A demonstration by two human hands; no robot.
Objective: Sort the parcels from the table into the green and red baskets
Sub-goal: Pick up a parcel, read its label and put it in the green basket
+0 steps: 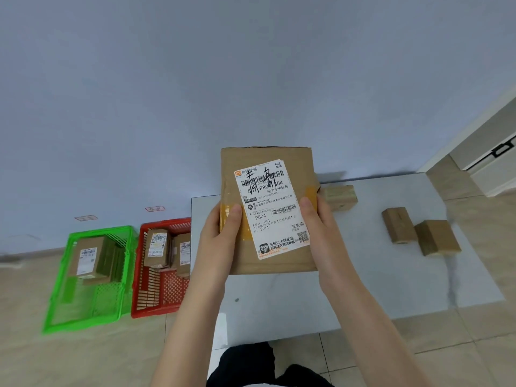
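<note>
On the floor left of the worktop (279, 303), two baskets sit side by side near the wall. The green basket (83, 325) holds brown boxes (92, 258) packed at its far end, the nearest w/ a white label facing up. The red basket (156, 312), just beside it and right up against the worktop's edge, holds at least two labelled cartons (160, 247) standing on end (the worktop cuts off part of it, so no exact count).

The flat parcel (268, 163) is up in the air over the worktop's left part, held in both hands. Its long axis runs near-to-far, top edge toward the wall. The broad face w/ the shipping label is turned to the person, and the print reads upright, tilted a bit.

The left hand (220, 236) has its grip pinching the parcel's left edge, thumb on the front. The right hand (318, 227) does the same on the right edge. The fingers behind are hidden.

Three small boxes (398, 224) lie on the worktop's right part, two just beside each other, one apart.
</note>
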